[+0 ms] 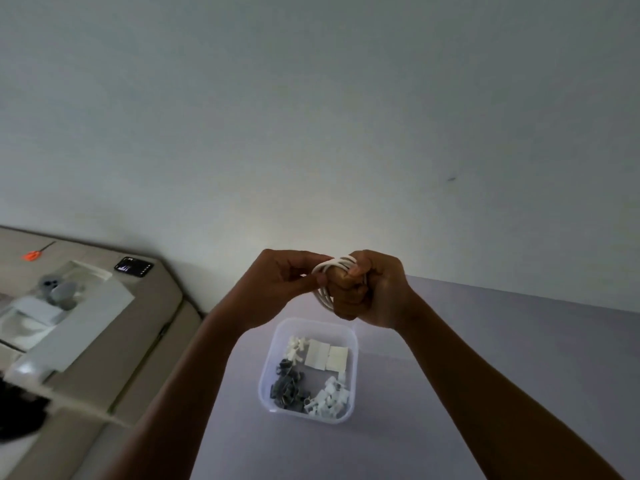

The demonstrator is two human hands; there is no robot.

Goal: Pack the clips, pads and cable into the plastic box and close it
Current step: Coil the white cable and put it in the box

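Note:
A clear plastic box (277, 344) stands open on the grey table. Inside lie white clips (327, 398), dark grey clips (287, 388) and two pale square pads (327, 356). Above the box, both hands hold a coiled white cable (334, 265). My right hand (375, 289) is a fist with the coil wound around its fingers. My left hand (282, 275) pinches the cable's strand at the coil's left side. No lid is in view.
A beige cabinet (138, 327) stands left of the table, carrying white paper boxes (83, 317), a grey object (57, 289), a small dark screen (134, 266) and an orange item (31, 255). A pale wall rises behind.

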